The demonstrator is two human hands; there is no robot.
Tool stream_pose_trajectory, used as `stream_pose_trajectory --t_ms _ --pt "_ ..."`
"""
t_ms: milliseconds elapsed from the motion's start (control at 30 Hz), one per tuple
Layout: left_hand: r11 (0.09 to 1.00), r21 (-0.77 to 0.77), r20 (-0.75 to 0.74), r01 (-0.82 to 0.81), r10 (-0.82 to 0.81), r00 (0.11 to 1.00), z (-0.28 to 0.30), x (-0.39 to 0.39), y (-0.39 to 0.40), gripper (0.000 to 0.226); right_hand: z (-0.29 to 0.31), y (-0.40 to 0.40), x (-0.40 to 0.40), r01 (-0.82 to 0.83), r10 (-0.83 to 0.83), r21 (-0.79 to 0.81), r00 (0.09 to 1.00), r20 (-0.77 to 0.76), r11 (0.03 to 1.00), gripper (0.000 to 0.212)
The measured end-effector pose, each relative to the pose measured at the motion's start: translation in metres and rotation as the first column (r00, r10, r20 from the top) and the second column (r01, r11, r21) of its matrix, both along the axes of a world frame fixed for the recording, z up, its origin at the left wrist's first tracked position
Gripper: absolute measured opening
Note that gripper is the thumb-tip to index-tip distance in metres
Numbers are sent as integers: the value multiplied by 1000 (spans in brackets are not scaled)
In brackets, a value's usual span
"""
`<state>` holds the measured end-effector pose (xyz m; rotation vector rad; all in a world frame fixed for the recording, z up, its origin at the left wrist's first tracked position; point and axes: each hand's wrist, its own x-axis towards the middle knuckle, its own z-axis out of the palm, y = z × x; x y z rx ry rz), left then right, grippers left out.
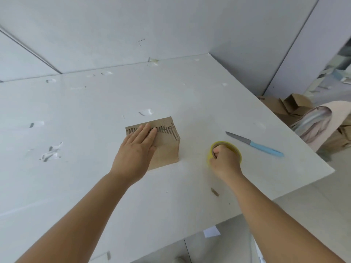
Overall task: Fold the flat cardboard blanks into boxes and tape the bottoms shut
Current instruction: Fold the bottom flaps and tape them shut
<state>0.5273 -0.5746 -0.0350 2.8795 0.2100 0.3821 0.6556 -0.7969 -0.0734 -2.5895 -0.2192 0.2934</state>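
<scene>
A blue-handled knife (255,144) is seen just right of the tape roll (224,151) on the white table (95,111), with cardboard scraps (284,107) heaped beyond the table's right edge. The roll's near side is hidden by the right hand (224,160), fingers curled through its core. Left of the roll, the box (167,147) is pressed flat-palmed by the left hand (136,152).

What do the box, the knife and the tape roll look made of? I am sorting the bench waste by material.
Box: brown corrugated cardboard, matte; the fluting shows along its top edge. Knife: grey blade, probably metal, with a smooth light-blue handle, likely plastic. Tape roll: glossy yellowish film, seemingly plastic tape; its core is hidden by the right hand.
</scene>
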Motion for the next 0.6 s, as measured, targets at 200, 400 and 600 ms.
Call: stream_pose_trajectory --t_ms 200,400,600 --pt "1000 -30 6 2 -2 1000 0 -1 3 50 24 -1 5 106 -128 333 991 46 937 21" --pt "987 -155 10 -31 33 999 5 -1 5 46 69 28 4 -3 -77 689 993 86 725 22" --pt "941 -333 62 -65 91 994 14 -1 5 44 106 71 -9 -171 40 780 982 185 602 19"
